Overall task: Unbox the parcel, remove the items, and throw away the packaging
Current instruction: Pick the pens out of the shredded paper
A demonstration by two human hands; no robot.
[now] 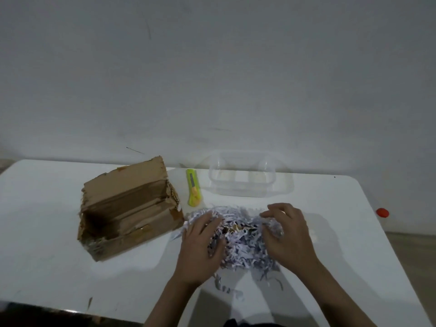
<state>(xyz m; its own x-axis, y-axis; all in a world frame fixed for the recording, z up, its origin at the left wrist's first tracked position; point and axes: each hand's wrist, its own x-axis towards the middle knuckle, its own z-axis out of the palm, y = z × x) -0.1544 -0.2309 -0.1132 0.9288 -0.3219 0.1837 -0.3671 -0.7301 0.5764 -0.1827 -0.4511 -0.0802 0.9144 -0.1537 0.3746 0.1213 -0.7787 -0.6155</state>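
One cardboard box (127, 208), torn and open with its flap up, sits toward the left edge of the white tabletop (47, 232). One heap of shredded paper (243, 237), white and lilac, lies near the front edge at the middle. The left hand (200, 249) rests on it with fingers spread; the right hand (287, 234) curls its fingers into the shreds. Toward the back edge lie one yellow-green utility knife (194, 187) and one clear plastic container (247, 178). One red cap (382, 212) sits at the right edge.

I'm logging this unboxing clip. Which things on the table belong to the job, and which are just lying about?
Belong to the job:
cardboard box, opened
shredded paper, under the left hand and the right hand
utility knife

Just lying about:
clear plastic container
red cap
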